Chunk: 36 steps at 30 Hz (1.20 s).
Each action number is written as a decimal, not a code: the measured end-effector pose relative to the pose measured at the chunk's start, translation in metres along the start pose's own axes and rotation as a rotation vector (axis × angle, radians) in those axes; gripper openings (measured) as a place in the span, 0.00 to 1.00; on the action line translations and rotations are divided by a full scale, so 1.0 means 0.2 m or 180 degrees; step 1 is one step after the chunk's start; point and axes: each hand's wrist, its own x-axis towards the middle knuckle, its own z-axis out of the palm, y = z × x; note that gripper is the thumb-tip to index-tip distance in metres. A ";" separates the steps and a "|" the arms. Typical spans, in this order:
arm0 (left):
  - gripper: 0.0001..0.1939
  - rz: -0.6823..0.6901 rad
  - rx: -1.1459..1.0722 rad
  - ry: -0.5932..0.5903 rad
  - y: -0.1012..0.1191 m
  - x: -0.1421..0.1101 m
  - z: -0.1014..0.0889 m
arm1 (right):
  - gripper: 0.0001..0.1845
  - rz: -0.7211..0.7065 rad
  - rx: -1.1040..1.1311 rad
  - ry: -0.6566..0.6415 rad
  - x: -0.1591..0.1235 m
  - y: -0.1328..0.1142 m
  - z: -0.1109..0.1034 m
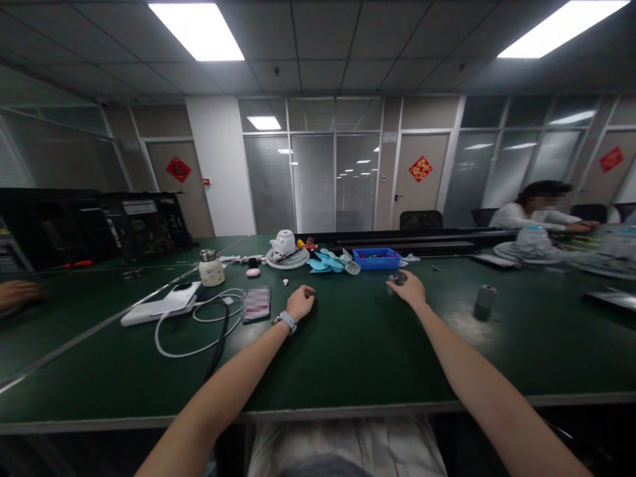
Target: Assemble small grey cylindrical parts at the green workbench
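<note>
My right hand (411, 290) rests above the green table (348, 358), thumb and fingers curved round a small, round, dark metal part (396, 278); its exact kind is too blurred to tell. Left of it, my left hand (300, 303), with a watch (285, 322) on the wrist, lies at the tabletop. Its fingers are loosely bent with a gap between them, and nothing shows in them. Behind both hands are light-blue fan blades (325, 262), a blue tray (376, 258) of small parts and a white fan housing (285, 246). A metal cylinder (485, 298) stands to the right.
Leftward lie a white power bank (159, 310), a looped white cable (163, 348), a blurred card (256, 303) and a cream bottle (211, 270). An opened computer case (144, 225) stands at far left, near another person's hand (20, 293). A co-worker (527, 215) sits at far right.
</note>
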 end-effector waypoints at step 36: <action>0.16 0.1014 -0.0240 0.0563 0.22 -0.01 -0.07 | 0.20 -0.1013 0.1059 -0.0984 -0.50 -0.68 0.34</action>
